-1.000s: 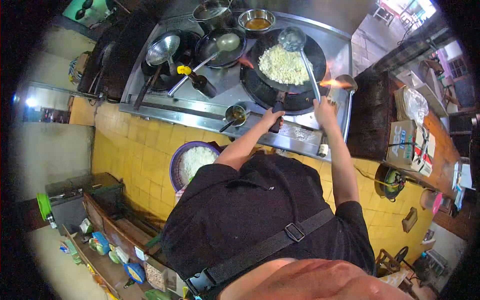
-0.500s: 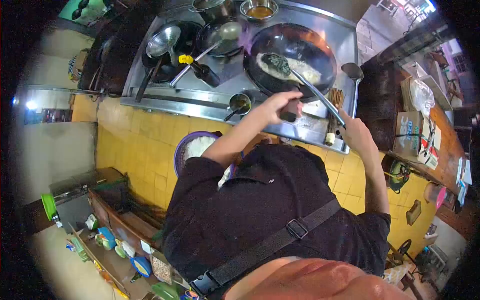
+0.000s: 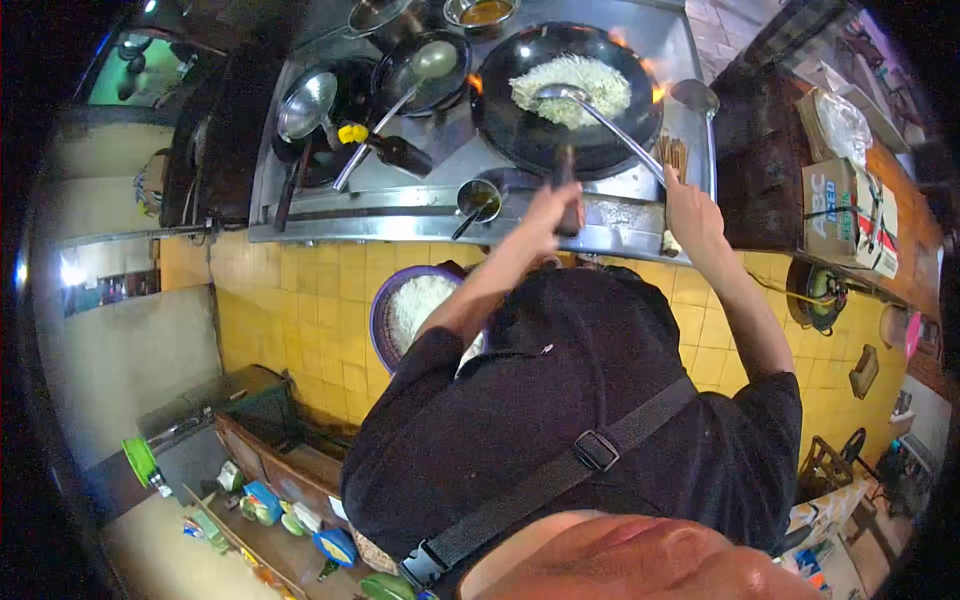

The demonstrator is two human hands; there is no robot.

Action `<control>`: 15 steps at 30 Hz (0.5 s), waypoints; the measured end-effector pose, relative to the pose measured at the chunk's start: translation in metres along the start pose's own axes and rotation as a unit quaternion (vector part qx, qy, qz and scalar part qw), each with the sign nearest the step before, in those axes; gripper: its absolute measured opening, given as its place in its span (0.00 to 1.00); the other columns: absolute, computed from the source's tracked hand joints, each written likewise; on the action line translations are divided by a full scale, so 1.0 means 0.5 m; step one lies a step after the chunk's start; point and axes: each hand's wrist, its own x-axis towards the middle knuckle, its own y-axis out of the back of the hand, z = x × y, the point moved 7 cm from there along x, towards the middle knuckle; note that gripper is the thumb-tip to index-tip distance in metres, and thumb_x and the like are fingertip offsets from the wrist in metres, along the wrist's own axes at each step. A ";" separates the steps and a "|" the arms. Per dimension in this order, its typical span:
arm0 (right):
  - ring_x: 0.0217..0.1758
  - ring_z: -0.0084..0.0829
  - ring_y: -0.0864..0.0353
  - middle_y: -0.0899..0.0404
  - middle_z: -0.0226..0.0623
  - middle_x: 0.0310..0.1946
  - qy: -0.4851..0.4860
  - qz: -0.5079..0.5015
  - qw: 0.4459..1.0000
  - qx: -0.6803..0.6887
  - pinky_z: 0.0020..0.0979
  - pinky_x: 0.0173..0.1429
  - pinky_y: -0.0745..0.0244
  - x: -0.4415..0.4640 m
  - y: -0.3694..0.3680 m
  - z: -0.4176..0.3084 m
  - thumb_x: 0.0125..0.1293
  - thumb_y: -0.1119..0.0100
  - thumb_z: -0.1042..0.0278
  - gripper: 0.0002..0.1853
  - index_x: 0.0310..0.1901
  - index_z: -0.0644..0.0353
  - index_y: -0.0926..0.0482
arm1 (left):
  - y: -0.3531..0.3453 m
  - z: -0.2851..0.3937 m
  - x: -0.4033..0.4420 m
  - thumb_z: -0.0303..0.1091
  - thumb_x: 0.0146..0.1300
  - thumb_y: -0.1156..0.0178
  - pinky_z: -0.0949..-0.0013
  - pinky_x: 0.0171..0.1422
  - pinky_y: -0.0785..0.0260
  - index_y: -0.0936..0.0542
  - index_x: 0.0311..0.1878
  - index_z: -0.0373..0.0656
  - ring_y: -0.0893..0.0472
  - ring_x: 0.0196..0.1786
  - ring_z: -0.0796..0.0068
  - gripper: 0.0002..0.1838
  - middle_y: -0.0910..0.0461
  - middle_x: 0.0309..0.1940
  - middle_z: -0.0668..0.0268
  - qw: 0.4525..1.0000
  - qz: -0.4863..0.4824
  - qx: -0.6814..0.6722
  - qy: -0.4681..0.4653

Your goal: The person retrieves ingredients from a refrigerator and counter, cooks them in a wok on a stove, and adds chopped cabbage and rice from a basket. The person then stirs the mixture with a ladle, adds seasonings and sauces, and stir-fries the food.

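Left hand [image 3: 550, 212], slightly blurred, is curled around the dark wok handle [image 3: 566, 165], its fingers folded over the upper side; the palm cannot be seen. Directly ahead of that hand is a large black wok [image 3: 525, 142], and toward the wok's far side, beyond both hands, lies a loose heap of white rice [image 3: 592, 76]. Well apart from it, the right hand [image 3: 695, 215] is clenched around the near end of a long-handled ladle [image 3: 622, 137]. The shaft slants forward and leftward from this hand, and the bowl appears to lie in the rice. Ahead of the right hand, orange flames [image 3: 658, 92] lick around the wok's rim.

To work the rice well, the left grip should be firm with a supple wrist, so the wok can rock without twisting. The ladle is best swept beneath the grains, parting clumps rather than mashing them, with the right knuckles kept back from the fire.

Left of the left hand, a metal cup [image 3: 480, 194] stands near the front of the steel counter [image 3: 350, 227]; farther left and forward is a dark bottle [image 3: 405, 156] with a yellow cap. Behind and left of the same hand, below the counter, a purple basket [image 3: 381, 335] holds more white grains.
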 end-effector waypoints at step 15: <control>0.37 0.58 0.23 0.24 0.63 0.31 -0.064 -0.113 0.951 0.280 0.50 0.43 0.29 0.203 -0.204 -0.033 0.64 0.55 0.60 0.19 0.37 0.75 0.30 | 0.139 -0.129 0.177 0.31 0.59 0.43 0.66 0.20 0.31 0.31 0.35 0.39 0.26 0.19 0.72 0.08 0.28 0.20 0.65 0.996 0.069 0.040 -0.037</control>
